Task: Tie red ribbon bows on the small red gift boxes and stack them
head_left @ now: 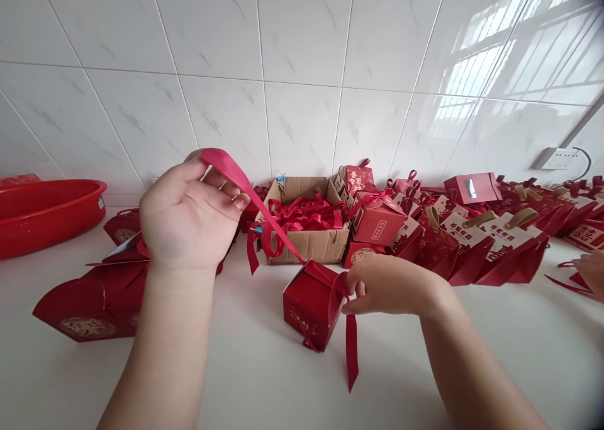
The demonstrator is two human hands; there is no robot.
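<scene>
My left hand (189,219) is raised above the white surface, fingers closed round one end of a red ribbon (245,188). The ribbon runs taut down and right to a small red gift box (309,304) that stands tilted on the surface. My right hand (387,285) pinches the ribbon at the top right of that box. A loose ribbon tail (352,351) hangs down past the box's right side.
A cardboard box (314,244) full of red ribbons stands behind. Several red gift boxes and bags (472,238) crowd the back right. Flat red boxes (94,304) lie at left, beside a red basin (42,213). Another person's hand (592,273) shows at the right edge.
</scene>
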